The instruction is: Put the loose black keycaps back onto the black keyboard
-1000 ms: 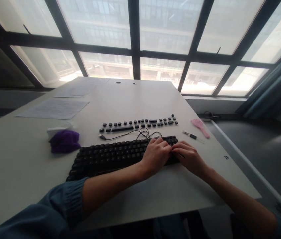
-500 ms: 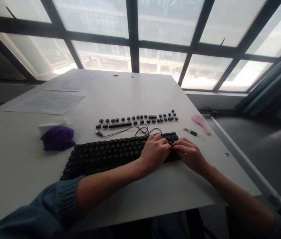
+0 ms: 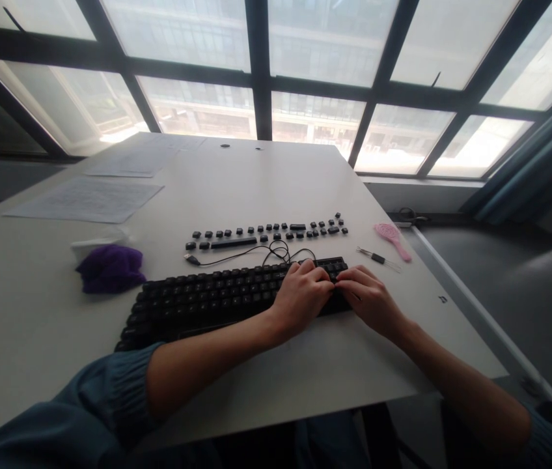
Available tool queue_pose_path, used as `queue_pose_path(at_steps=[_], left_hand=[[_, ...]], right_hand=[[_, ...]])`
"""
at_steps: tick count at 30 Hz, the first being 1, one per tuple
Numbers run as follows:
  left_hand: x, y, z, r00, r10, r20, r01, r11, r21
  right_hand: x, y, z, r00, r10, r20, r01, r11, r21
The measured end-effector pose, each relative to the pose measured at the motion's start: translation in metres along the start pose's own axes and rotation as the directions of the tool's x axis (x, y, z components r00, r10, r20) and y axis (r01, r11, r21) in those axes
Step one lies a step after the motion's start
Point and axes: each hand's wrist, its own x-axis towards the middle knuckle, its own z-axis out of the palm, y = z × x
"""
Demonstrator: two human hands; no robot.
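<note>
A black keyboard (image 3: 207, 298) lies slantwise near the desk's front edge, its right part partly covered by my hands. My left hand (image 3: 304, 293) rests over that right part with its fingers curled and closed, tips down among the keys. Close beside it, my right hand (image 3: 370, 296) has thumb and fingers pinched together at the keyboard's right end. The fingertips of both hands almost meet. Whatever they grip is too small or hidden to make out. Behind the keyboard loose black keycaps stand in rows, with a long spacebar (image 3: 234, 243) among them.
A black USB cable (image 3: 227, 260) loops behind the keyboard. Right of the keycaps lie a wire keycap puller (image 3: 377, 258) and a pink hairbrush (image 3: 393, 241). A purple cloth (image 3: 110, 269) sits at left, before paper sheets (image 3: 85, 199). The white desk (image 3: 452, 345) ends at the right.
The whole view has shifted slightly. My hands keep nearly the same place on the keyboard, and the right fingers have drawn a little closer together.
</note>
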Motion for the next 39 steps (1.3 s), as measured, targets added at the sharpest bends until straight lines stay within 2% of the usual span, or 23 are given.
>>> queue_pose_path(at_steps=[13, 17, 24, 39], left_hand=[[0.0022, -0.0044, -0.0033, 0.983, -0.162, -0.092, 0.154, 0.984, -0.088], [0.0017, -0.0035, -0.002, 0.986, -0.142, -0.083, 0.135, 0.987, -0.082], [0.0014, -0.0038, 0.003, 0.997, -0.02, -0.068, 0.02, 1.0, -0.004], [0.0034, -0.0019, 0.0006, 0.997, -0.079, -0.019, 0.078, 0.996, -0.045]], right_hand=[[0.004, -0.0007, 0.0014, 1.0, 0.015, 0.002, -0.015, 1.0, -0.008], [0.0023, 0.0004, 0.0022, 1.0, 0.022, -0.007, -0.022, 0.998, -0.052], [0.0002, 0.0016, 0.0022, 0.999, 0.034, -0.011, -0.035, 0.997, -0.071], [-0.0005, 0.0017, 0.0016, 0.999, 0.042, -0.018, -0.043, 0.997, -0.068]])
